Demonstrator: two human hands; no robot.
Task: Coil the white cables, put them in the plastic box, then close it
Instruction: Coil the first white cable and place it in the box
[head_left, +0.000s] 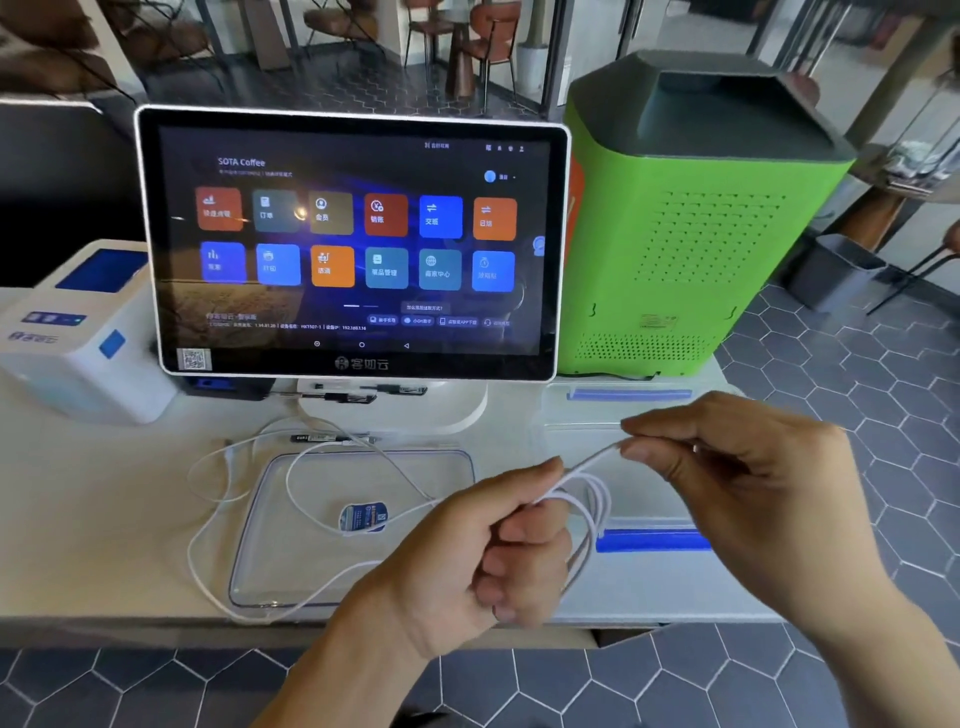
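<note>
**White cable half coiled between my two hands**

My left hand (483, 551) is curled nearly shut, its grip closed around a bundle of thin, smooth white cable (587, 499) that hangs in several rounded loops off the right side of my fist. My right hand (737, 483) is pinched tight at thumb and forefinger on the same cable, just up and to the right of the loops, so a short straight run is stretched between the two grips.

From the left grip the loose end of the cable trails away to the left, snaking in wide soft curves across the pale, matte counter (130, 493) and over a clear plastic lid (291, 519). That lid is a flat rounded rectangle with a raised rim and a small blue-and-white label (363, 516) near its middle; it lies just left of my left hand. A second thin white cable (208, 467) loops on the counter further left, though where one strand ends and the other begins I cannot tell.

Under and behind my right hand sits the transparent plastic box (582, 415), glassy and hard to outline, marked by blue latches (649, 538) at its near and far edges.

Beyond both grips stands a glossy touchscreen terminal (353, 244) with coloured square tiles, a boxy green perforated machine (696, 234) to its right, and a white receipt printer (88, 332) far left.
</note>
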